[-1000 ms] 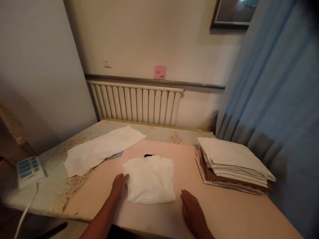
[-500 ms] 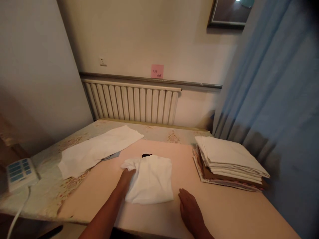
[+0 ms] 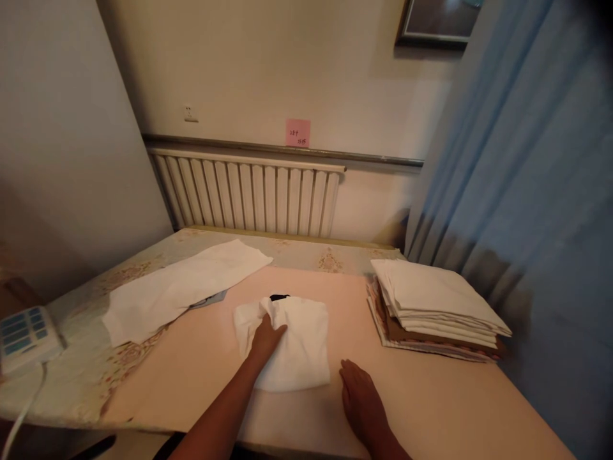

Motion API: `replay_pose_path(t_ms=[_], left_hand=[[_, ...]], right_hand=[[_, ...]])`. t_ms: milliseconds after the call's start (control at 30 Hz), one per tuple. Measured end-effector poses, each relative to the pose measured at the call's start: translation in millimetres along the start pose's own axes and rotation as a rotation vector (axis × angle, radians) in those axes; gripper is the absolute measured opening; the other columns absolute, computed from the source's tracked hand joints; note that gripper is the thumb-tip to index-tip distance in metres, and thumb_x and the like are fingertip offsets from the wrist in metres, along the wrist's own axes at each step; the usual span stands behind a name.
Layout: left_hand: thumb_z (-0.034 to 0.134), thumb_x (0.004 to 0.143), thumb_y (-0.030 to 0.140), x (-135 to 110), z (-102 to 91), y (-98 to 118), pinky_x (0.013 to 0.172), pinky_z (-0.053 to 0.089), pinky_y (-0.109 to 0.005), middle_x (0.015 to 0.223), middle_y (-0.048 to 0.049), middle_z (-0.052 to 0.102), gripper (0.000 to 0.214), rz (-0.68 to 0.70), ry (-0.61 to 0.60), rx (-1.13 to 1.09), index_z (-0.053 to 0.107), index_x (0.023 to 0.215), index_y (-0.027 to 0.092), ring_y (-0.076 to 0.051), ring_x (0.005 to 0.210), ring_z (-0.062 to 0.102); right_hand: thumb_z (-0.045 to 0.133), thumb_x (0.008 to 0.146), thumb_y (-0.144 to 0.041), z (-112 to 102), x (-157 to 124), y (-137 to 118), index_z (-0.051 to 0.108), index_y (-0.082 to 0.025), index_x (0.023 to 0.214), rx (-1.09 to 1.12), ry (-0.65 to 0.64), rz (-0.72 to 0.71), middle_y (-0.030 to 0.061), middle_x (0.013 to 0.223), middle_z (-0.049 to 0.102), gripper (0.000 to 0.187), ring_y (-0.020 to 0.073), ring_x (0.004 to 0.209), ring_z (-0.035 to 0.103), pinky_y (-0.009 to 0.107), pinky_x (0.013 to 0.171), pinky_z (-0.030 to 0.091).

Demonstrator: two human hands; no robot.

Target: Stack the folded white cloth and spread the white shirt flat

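A folded white garment (image 3: 299, 342) with a small black tag at its far edge lies on the pink table top (image 3: 431, 402). My left hand (image 3: 268, 337) rests on the garment's left part, fingers curled into the cloth, which is bunched up there. My right hand (image 3: 360, 397) lies flat on the table just right of the garment, fingers stretched out, holding nothing.
A stack of folded white and brown cloths (image 3: 433, 308) sits at the right. A flat white cloth (image 3: 182, 289) lies at the left on a floral cover. A white device with blue buttons (image 3: 22, 331) and a cord sits far left. Radiator (image 3: 249, 195) behind, blue curtain (image 3: 527, 160) right.
My left hand has slid from the garment's left edge onto the cloth, pushing and bunching its left side toward the middle. My right hand has stayed flat in place.
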State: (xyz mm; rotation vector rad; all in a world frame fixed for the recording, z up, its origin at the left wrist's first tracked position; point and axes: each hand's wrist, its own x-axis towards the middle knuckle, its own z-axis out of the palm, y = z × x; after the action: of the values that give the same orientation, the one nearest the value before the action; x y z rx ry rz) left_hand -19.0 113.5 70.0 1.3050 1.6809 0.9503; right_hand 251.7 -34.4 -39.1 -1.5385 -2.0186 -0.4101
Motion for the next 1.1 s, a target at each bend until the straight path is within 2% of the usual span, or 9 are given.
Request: replay_pose_path(t_ms=[100, 200, 367, 500, 600, 767, 933, 1033, 1100], left_hand=[[0.071, 0.071, 0.026, -2.8, 10.8, 4.9, 0.094, 0.039, -0.039, 0.121, -0.0193, 0.062, 0.061, 0.061, 0.009, 0.212, 0.047, 0.125, 0.013, -0.035, 0.118, 0.055], [0.059, 0.077, 0.013, -7.1, 16.7, 10.0, 0.094, 0.038, -0.039, 0.118, -0.0179, 0.064, 0.063, 0.112, 0.019, 0.361, 0.040, 0.137, 0.015, -0.032, 0.115, 0.057], [0.045, 0.082, 0.007, -21.8, 10.9, 13.1, 0.093, 0.038, -0.034, 0.110, -0.0115, 0.065, 0.053, 0.218, 0.034, 0.493, 0.050, 0.133, 0.022, -0.025, 0.108, 0.059], [0.045, 0.076, 0.002, -48.1, 3.8, 10.0, 0.095, 0.040, -0.033, 0.111, -0.0094, 0.064, 0.055, 0.463, 0.029, 0.515, 0.058, 0.125, 0.022, -0.023, 0.107, 0.057], [0.046, 0.072, 0.003, -80.8, -1.5, 5.5, 0.096, 0.040, -0.032, 0.111, -0.0080, 0.065, 0.049, 0.606, -0.106, 0.387, 0.064, 0.114, 0.020, -0.021, 0.106, 0.056], [0.056, 0.077, 0.018, -138.9, -17.9, -23.7, 0.086, 0.043, -0.029, 0.098, -0.0034, 0.067, 0.024, 0.674, -0.535, 0.285, 0.067, 0.097, 0.023, -0.019, 0.094, 0.058], [0.058, 0.083, 0.041, -162.0, -24.7, -64.8, 0.082, 0.042, -0.030, 0.090, -0.0050, 0.066, 0.021, 0.615, -0.576, 0.299, 0.069, 0.088, 0.024, -0.020, 0.088, 0.056], [0.062, 0.079, 0.046, -168.5, -30.5, -61.9, 0.087, 0.042, -0.033, 0.089, -0.0058, 0.067, 0.025, 0.566, -0.603, 0.289, 0.071, 0.089, 0.025, -0.021, 0.090, 0.056], [0.072, 0.068, 0.043, -171.4, -40.4, -48.6, 0.092, 0.043, -0.034, 0.103, -0.0049, 0.067, 0.036, 0.474, -0.709, 0.290, 0.071, 0.100, 0.028, -0.023, 0.098, 0.057]], right_hand=[[0.046, 0.081, -0.009, 1.9, -0.4, 0.7, 0.065, -0.017, 0.113, 0.006, 0.008, -0.001, 0.0105, 0.122, 0.065, 0.037, 0.0242, 0.116, 0.059, 0.043, 0.098, 0.050], [0.045, 0.080, -0.009, 3.3, -0.9, 1.0, 0.065, -0.018, 0.113, 0.007, 0.008, 0.007, 0.0099, 0.123, 0.065, 0.039, 0.0241, 0.117, 0.059, 0.043, 0.099, 0.049], [0.046, 0.080, -0.009, 4.3, -1.8, 1.4, 0.065, -0.019, 0.114, 0.024, -0.004, 0.025, 0.0096, 0.124, 0.065, 0.040, 0.0241, 0.117, 0.059, 0.042, 0.099, 0.049], [0.046, 0.080, -0.009, 5.4, -2.8, 2.9, 0.066, -0.019, 0.113, 0.052, 0.021, 0.019, 0.0096, 0.123, 0.065, 0.039, 0.0243, 0.116, 0.059, 0.043, 0.099, 0.049], [0.046, 0.080, -0.011, -1.9, 1.4, 0.0, 0.067, -0.018, 0.111, 0.078, 0.001, 0.033, 0.0100, 0.122, 0.066, 0.038, 0.0251, 0.115, 0.060, 0.043, 0.099, 0.049], [0.045, 0.084, -0.018, -33.7, 20.9, -16.9, 0.067, -0.021, 0.113, 0.254, -0.183, 0.174, 0.0096, 0.119, 0.067, 0.037, 0.0244, 0.111, 0.061, 0.037, 0.095, 0.049], [0.055, 0.080, -0.025, -46.9, 26.7, -23.1, 0.066, -0.020, 0.117, 0.298, -0.209, 0.217, 0.0108, 0.124, 0.065, 0.039, 0.0281, 0.118, 0.056, 0.041, 0.102, 0.043], [0.058, 0.079, -0.024, -45.1, 24.3, -20.8, 0.067, -0.022, 0.117, 0.293, -0.207, 0.169, 0.0090, 0.125, 0.064, 0.039, 0.0276, 0.121, 0.054, 0.041, 0.104, 0.041], [0.056, 0.080, -0.023, -45.3, 23.7, -20.3, 0.067, -0.024, 0.116, 0.295, -0.209, 0.166, 0.0077, 0.124, 0.065, 0.038, 0.0260, 0.121, 0.054, 0.040, 0.104, 0.042]])
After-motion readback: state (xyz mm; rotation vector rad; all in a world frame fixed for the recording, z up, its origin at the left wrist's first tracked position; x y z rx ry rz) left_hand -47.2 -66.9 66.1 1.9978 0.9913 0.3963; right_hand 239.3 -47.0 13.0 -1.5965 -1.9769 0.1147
